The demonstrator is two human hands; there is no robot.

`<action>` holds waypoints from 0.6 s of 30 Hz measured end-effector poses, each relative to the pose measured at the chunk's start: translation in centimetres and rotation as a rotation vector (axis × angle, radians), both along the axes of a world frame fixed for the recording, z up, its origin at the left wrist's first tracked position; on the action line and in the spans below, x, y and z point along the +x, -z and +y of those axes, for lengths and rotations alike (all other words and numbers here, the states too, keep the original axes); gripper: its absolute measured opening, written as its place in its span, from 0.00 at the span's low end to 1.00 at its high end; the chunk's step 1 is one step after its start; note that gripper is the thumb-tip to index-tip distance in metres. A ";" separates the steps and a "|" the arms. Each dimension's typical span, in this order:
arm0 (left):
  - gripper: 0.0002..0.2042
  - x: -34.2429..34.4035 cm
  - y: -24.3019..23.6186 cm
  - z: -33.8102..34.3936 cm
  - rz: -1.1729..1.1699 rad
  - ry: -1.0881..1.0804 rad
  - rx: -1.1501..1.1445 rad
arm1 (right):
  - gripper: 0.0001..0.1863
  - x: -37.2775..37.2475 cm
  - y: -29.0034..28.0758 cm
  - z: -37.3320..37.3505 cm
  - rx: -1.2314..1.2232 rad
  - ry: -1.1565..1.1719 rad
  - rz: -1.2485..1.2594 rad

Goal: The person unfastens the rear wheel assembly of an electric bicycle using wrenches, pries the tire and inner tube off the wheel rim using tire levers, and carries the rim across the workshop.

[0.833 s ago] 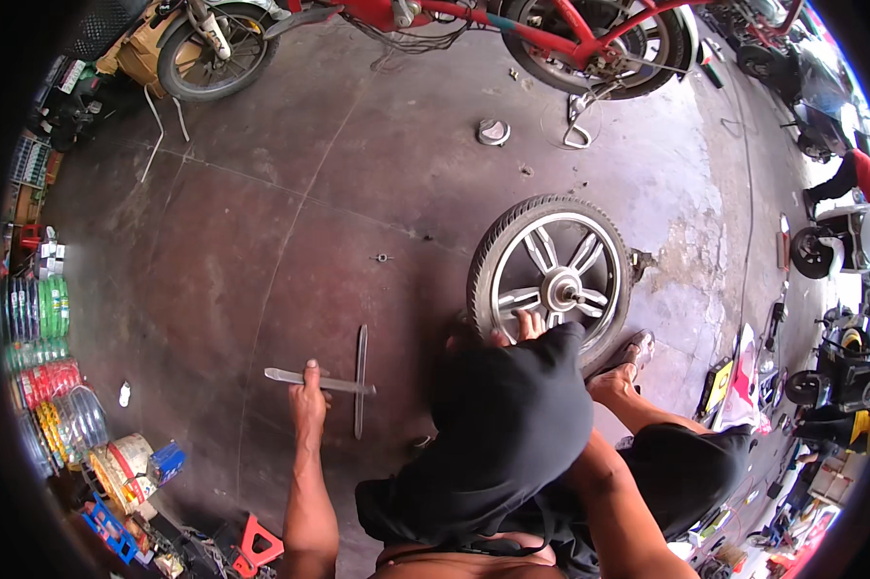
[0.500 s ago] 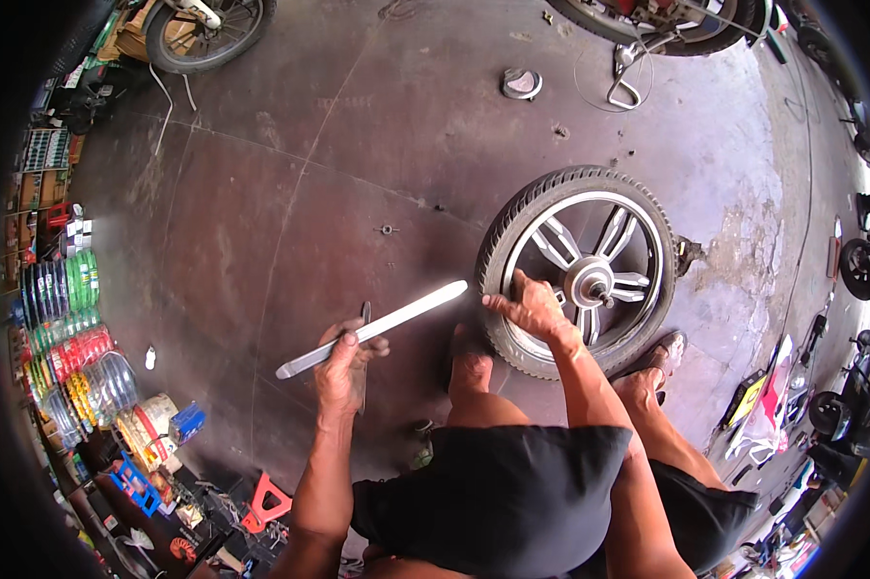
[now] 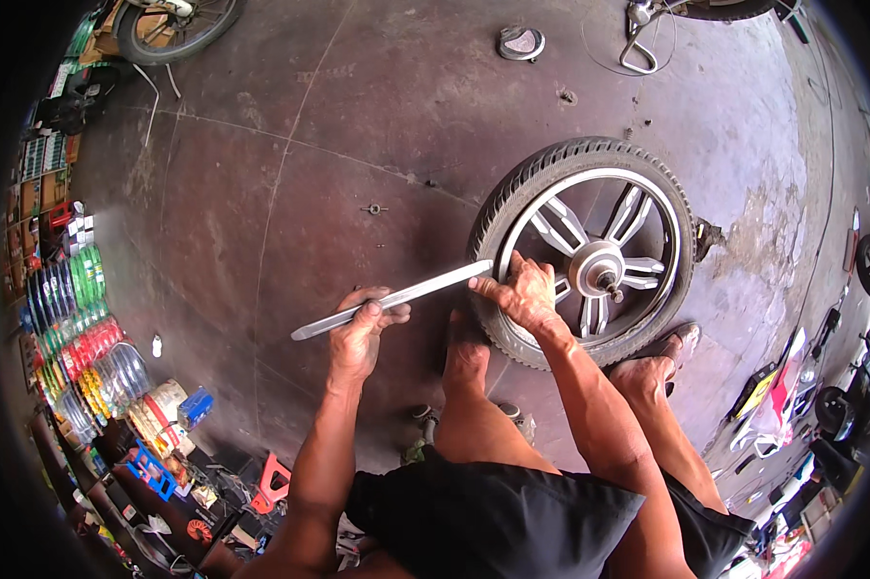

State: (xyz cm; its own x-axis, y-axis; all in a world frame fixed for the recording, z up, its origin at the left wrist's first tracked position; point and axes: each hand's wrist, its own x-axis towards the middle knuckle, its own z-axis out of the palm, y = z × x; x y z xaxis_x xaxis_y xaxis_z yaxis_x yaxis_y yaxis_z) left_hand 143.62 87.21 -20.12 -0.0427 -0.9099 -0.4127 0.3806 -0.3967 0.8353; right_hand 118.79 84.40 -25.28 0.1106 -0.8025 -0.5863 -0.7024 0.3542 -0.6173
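My left hand (image 3: pixel 360 333) is closed round a long flat silver tire lever (image 3: pixel 440 283), holding it slantwise. The lever's far right end reaches the left edge of the tire (image 3: pixel 499 220), close to my right thumb; whether it touches the rubber I cannot tell. A motorbike wheel (image 3: pixel 597 268) with silver spokes and a central axle leans in front of my legs, between my feet. My right hand (image 3: pixel 526 296) grips its near left side, fingers over the rim and thumb on the tire.
Coiled tires in coloured wrapping (image 3: pixel 76 333) are stacked at the left. A red stand (image 3: pixel 272 484) is at lower left. Farther off are another wheel (image 3: pixel 176 29) and a round grey container (image 3: pixel 521 42). A small metal part (image 3: pixel 374 209) lies on the floor.
My left hand has brought the lever right and upward, its tip now at the tire. A thin bar that stuck up behind that hand no longer shows. My right hand keeps its hold.
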 end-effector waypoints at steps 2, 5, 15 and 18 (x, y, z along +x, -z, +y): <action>0.12 -0.3 0.4 0.0 -0.011 0.046 0.027 | 0.37 0.3 0.1 0.6 0.003 0.013 0.001; 0.12 0.0 1.4 -0.6 0.079 0.074 0.100 | 0.37 0.6 0.0 1.1 -0.032 0.021 -0.015; 0.18 -20.0 -4.8 -5.8 -1.146 1.166 -1.030 | 0.15 2.0 0.8 5.1 -0.244 0.254 -0.057; 0.13 -26.2 0.8 -7.4 -1.128 1.268 -1.070 | 0.23 -0.4 4.3 5.9 -0.294 0.096 -0.138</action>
State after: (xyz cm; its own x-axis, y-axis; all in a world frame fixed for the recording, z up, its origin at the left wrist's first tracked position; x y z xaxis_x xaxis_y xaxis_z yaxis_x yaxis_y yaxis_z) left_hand 117.41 79.78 -20.87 -0.8960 -0.4269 -0.1223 -0.4286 0.7593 0.4897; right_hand 118.41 90.29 -29.63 0.0887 -0.9457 -0.3127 -0.5774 0.2070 -0.7898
